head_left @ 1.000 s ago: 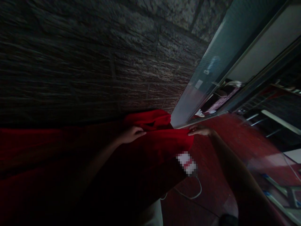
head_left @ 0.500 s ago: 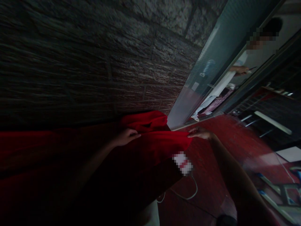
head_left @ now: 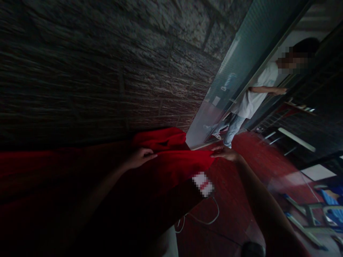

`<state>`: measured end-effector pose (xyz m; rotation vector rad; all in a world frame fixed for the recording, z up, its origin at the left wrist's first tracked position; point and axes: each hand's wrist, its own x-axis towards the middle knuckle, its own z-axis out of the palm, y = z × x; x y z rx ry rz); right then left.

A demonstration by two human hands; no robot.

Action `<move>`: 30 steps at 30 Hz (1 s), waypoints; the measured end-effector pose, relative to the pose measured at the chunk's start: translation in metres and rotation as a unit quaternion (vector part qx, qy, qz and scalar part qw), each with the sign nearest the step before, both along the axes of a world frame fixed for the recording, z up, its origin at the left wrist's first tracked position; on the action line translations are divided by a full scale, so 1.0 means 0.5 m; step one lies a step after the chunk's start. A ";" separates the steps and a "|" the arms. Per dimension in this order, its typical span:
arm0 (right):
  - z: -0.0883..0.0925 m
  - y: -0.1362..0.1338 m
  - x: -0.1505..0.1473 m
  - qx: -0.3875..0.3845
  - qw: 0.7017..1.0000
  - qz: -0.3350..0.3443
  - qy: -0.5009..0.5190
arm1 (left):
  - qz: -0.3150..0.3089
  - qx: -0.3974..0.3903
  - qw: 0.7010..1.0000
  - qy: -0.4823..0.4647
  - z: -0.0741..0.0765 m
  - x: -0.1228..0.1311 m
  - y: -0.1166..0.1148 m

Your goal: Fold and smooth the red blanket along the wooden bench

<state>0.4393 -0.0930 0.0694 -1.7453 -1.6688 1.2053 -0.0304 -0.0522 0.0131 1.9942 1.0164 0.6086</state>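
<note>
A red cloth is stretched between my two hands, its upper edge pulled nearly straight. My left hand pinches that edge at the left, thumb against fingers. At the right end, my right hand pinches the cloth's corner. Behind it, against the wall, lies a bunched piece of red fabric; whether it belongs to the same cloth I cannot tell. Below the cloth's right part is a blurred-out white and red item with a white cable near it. Deep shadow hides the lower left.
A stone-block wall rises directly ahead. To the right, a person in a white shirt stands at the doorway beside a glass panel. A folding ladder lies on the red floor, lower right.
The person at the doorway has come through towards the red floor and now shows more fully. My hands keep their hold on the cloth, and the view has shifted slightly.
</note>
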 end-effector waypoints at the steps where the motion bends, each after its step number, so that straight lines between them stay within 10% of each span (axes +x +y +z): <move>1: 0.002 -0.003 0.000 0.006 1.000 -0.007 -0.001 | 0.004 -0.004 1.000 -0.009 -0.003 -0.001 0.000; 20: 0.066 -0.053 -0.013 0.073 0.996 -0.053 0.027 | 0.028 -0.007 0.998 -0.056 -0.026 -0.002 -0.004; 30: 0.018 -0.028 -0.002 0.134 0.969 -0.150 0.142 | 0.028 -0.009 0.998 -0.056 -0.015 -0.001 -0.009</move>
